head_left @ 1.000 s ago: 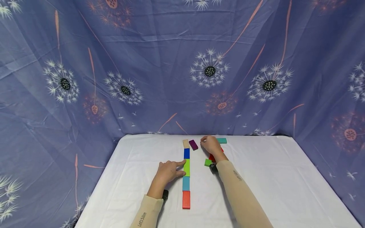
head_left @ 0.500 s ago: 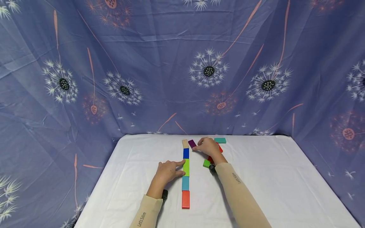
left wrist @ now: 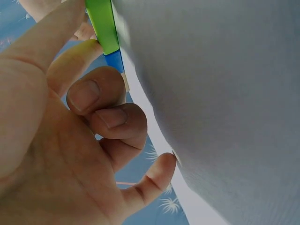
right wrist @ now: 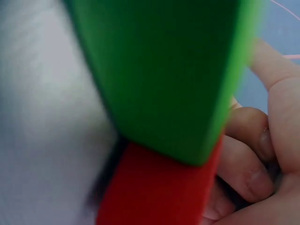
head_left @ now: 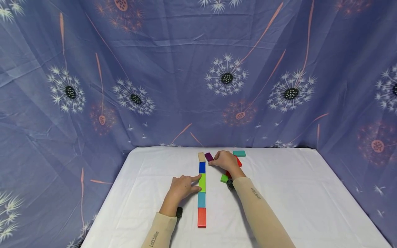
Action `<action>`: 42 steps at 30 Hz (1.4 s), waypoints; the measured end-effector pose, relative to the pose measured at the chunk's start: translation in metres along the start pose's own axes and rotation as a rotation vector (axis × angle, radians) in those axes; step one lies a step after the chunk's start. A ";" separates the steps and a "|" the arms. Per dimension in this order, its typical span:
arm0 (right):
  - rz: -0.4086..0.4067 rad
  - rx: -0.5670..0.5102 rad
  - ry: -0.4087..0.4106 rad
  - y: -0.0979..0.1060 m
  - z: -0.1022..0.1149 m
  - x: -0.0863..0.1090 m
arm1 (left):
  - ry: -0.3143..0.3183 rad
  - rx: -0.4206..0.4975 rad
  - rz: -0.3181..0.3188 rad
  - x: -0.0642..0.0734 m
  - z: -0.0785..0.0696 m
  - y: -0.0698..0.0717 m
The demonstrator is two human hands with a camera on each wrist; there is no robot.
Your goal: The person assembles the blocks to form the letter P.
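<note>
In the head view, my left hand [head_left: 181,187] touches the left side of a lime green block [head_left: 202,183] with index finger and thumb extended; its other fingers are bent in the left wrist view. That block belongs to a straight row: red block [head_left: 202,217], light blue block [head_left: 201,199], lime block, dark blue block [head_left: 202,167], pale wooden block [head_left: 201,157]. Right of the row's far end, my right hand [head_left: 226,160] pinches the near end of a tilted purple block [head_left: 209,156] between thumb and index finger.
Beneath the right wrist are a small green block [head_left: 224,178] and red blocks [head_left: 238,161], partly hidden by the hand. A teal block [head_left: 239,153] lies behind them. White cloth [head_left: 149,193] covers the table; a patterned blue curtain [head_left: 173,86] hangs at its far edge.
My right hand has moved left, from beside the purple block onto its near end, and its fingers have closed there. The left hand and the row have stayed in place.
</note>
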State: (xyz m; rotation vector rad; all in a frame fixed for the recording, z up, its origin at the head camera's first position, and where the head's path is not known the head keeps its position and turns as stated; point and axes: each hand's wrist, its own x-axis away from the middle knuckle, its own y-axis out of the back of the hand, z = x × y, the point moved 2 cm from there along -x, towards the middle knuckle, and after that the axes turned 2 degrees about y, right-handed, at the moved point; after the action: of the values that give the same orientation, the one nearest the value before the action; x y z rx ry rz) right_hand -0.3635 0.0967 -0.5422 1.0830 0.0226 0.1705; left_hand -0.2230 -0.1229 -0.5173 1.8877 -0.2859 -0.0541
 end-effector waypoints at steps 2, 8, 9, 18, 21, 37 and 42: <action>-0.003 0.001 -0.004 0.000 0.000 0.000 | 0.001 0.002 -0.001 0.000 0.000 0.000; -0.006 -0.020 -0.034 0.002 -0.001 0.000 | -0.002 0.000 -0.014 0.001 -0.001 -0.001; -0.006 -0.024 -0.037 0.003 -0.001 0.000 | -0.003 0.000 -0.016 0.001 -0.001 -0.001; -0.019 -0.081 -0.042 0.005 -0.003 -0.003 | -0.005 0.004 -0.020 0.001 0.000 -0.002; -0.028 -0.091 -0.052 0.005 -0.003 -0.004 | -0.006 0.001 -0.018 0.000 0.000 -0.002; -0.052 -0.077 -0.064 0.003 -0.004 -0.005 | -0.004 0.000 -0.018 0.000 -0.001 -0.002; -0.052 -0.077 -0.061 0.003 -0.004 -0.005 | 0.002 -0.003 -0.016 0.000 -0.001 -0.002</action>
State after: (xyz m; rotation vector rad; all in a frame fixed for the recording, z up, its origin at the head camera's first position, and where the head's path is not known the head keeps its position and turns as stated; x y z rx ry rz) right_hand -0.3691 0.1007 -0.5419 1.0093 -0.0104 0.0913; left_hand -0.2228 -0.1217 -0.5192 1.8868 -0.2689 -0.0633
